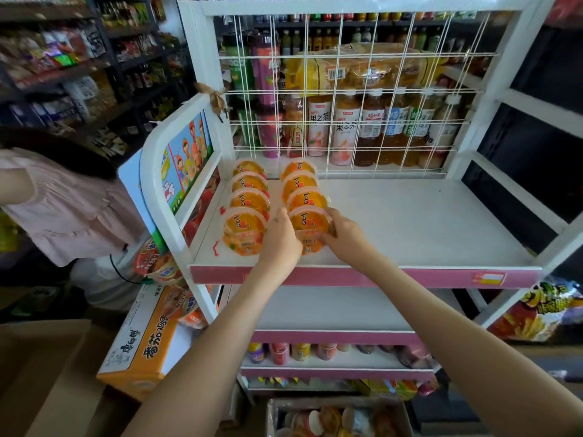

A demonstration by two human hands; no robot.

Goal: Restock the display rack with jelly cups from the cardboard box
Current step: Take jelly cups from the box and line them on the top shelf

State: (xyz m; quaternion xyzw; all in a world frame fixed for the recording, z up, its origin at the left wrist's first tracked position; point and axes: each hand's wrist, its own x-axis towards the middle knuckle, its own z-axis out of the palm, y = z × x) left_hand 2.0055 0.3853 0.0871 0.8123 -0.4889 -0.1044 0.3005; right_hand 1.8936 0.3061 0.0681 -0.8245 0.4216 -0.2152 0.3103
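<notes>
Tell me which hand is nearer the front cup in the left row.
Left. The left hand lies just right of the front left-row cup, between it and the front right-row cup. The right hand holds the far side of the front right-row cup.

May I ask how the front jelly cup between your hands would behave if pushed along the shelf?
The jelly cup looks like stiff clear plastic, so it should hold its shape between the left hand and right hand. Squat and wide, it probably won't tip, and likely slides on the smooth shelf.
</notes>
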